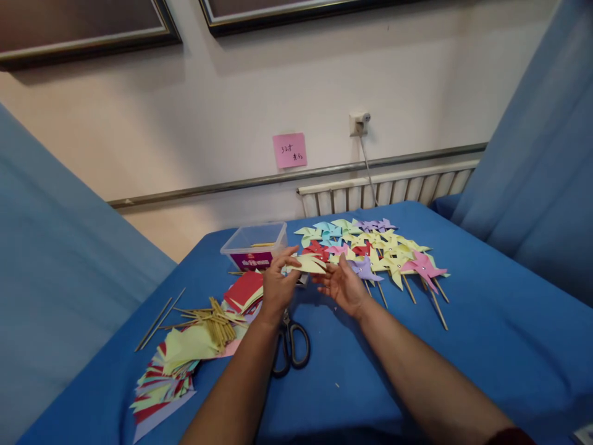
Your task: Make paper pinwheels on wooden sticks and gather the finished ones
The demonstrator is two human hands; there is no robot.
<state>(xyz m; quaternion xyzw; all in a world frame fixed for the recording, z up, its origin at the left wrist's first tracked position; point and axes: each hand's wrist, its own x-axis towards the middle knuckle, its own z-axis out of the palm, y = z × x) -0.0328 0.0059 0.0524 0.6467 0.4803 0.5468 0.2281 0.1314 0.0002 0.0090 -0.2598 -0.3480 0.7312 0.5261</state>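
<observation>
A pale yellow piece of cut paper (311,264) is pinched in my left hand (277,285), its pointed ends toward the right. Beside those ends my right hand (346,288) is held with fingers apart and palm turned inward; whether a fingertip touches the paper I cannot tell. Black-handled scissors (300,346) lie below my left hand, blades partly hidden by it. Finished paper pinwheels (362,268) on sticks, in yellow, purple, pink, red and blue, spread out beyond my right hand.
At the back stands a clear plastic box (234,249) with a purple label. Left of my hands lie red paper sheets (243,290), a pile of wooden sticks (217,324) and fanned coloured paper (160,389). Two longer rods (160,321) rest near the blue table's left edge.
</observation>
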